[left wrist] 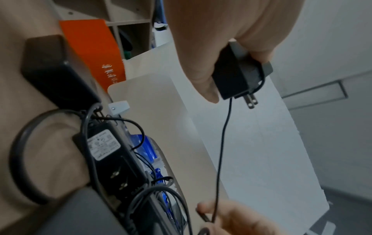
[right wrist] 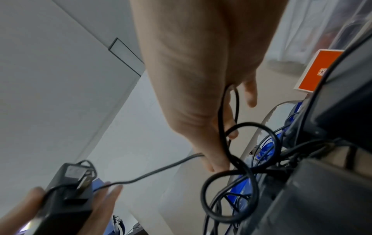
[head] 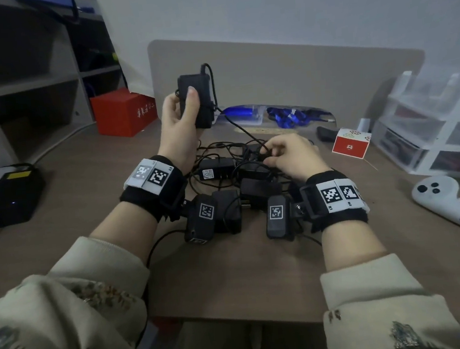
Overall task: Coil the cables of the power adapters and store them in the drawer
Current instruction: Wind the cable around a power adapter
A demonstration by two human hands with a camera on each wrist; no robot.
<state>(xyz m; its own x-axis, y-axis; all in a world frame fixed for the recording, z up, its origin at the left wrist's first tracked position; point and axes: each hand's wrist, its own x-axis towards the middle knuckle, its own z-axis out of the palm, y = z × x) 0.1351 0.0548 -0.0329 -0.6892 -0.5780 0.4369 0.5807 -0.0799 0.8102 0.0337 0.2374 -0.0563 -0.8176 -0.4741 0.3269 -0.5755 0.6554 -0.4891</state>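
Note:
My left hand [head: 179,114] holds a black power adapter [head: 199,102] raised above the desk, thumb on its face; its plug prongs [left wrist: 250,100] point away from the palm. The adapter's thin black cable [head: 240,129] runs down from it to my right hand [head: 288,155], which pinches the cable [right wrist: 225,120] low over the pile. Several more black adapters [head: 223,172] with tangled cords lie on the wooden desk [head: 232,280] between my wrists. A clear plastic drawer unit [head: 425,129] stands at the right.
A red box [head: 123,111] sits at the back left and a small red-and-white box [head: 351,144] at the right. Blue lanyards [head: 287,116] lie by the beige divider [head: 283,66]. A white controller [head: 445,200] rests at the right, a black device [head: 8,196] at the left.

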